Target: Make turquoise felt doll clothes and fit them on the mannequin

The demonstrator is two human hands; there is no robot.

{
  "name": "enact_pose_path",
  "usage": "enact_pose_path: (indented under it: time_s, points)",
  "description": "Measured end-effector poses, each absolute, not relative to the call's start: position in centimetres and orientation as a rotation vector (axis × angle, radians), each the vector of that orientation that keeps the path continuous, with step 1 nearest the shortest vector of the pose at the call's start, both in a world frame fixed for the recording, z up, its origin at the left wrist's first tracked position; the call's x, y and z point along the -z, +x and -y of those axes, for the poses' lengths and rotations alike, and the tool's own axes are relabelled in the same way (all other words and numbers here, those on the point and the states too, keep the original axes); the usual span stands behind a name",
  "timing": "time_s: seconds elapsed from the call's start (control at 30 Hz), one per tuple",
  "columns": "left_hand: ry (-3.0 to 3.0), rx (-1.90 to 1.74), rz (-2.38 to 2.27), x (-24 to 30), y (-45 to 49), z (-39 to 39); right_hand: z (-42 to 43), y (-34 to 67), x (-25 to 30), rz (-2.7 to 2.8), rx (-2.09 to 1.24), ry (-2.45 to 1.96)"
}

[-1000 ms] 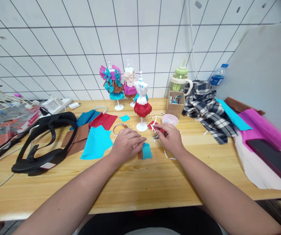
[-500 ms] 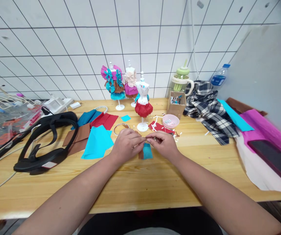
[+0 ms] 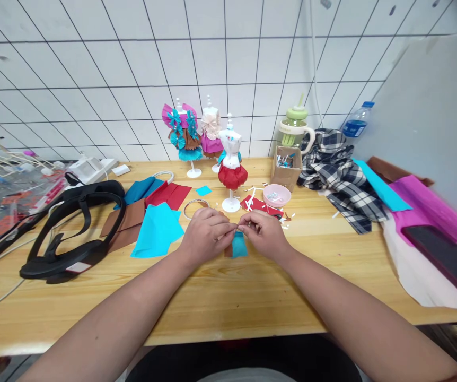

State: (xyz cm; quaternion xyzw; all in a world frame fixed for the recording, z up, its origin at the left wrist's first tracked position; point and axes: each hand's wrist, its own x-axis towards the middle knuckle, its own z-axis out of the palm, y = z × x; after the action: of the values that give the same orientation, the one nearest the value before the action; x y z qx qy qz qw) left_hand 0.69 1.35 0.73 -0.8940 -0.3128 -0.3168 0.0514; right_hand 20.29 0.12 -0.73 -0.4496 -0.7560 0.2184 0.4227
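Observation:
In the middle of the table my left hand [image 3: 208, 233] and my right hand [image 3: 263, 232] meet, fingertips pinched together. Whatever is between them is too small to make out. Just below the fingertips lies a small teal paper piece [image 3: 239, 246], its left side against a brown paper piece [image 3: 228, 251]. The left fingers cover most of that brown piece. Behind my hands stands a small white dress form [image 3: 231, 143] with a puffed red skirt [image 3: 233, 177]. Red paper with white scraps [image 3: 258, 205] lies beyond my right hand.
A pink bowl [image 3: 277, 196] and a cardboard box [image 3: 286, 172] are at right. Coloured paper sheets [image 3: 157, 231] and a black headset frame [image 3: 101, 246] lie at left. Two dressed forms [image 3: 189, 140] stand behind. Plaid cloth [image 3: 335, 175] and a phone [image 3: 443, 260] are farther right.
The view has shifted very slightly. Both hands stay pinched at the same spot, with only tiny finger movement.

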Motion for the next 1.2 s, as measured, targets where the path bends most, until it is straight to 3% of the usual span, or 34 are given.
enact_pose_path:
  time_s: [0.23,0.5,0.77,1.2]
  points:
    - [-2.772,0.877,1.001,-0.7,0.9,-1.2,0.0,20.5,0.3,2.031,-0.492,-1.168]
    - [-2.785,0.796,1.185,0.2,0.2,-2.4,-1.4,21.6,1.5,1.712,-1.006,-1.2]
    - [-2.888,0.705,1.256,1.1,0.5,-2.6,-1.4,21.3,3.4,2.053,-0.677,-1.352]
    - [-2.913,0.66,1.371,0.9,1.4,-1.8,-0.7,20.4,2.5,1.988,-0.72,-1.262]
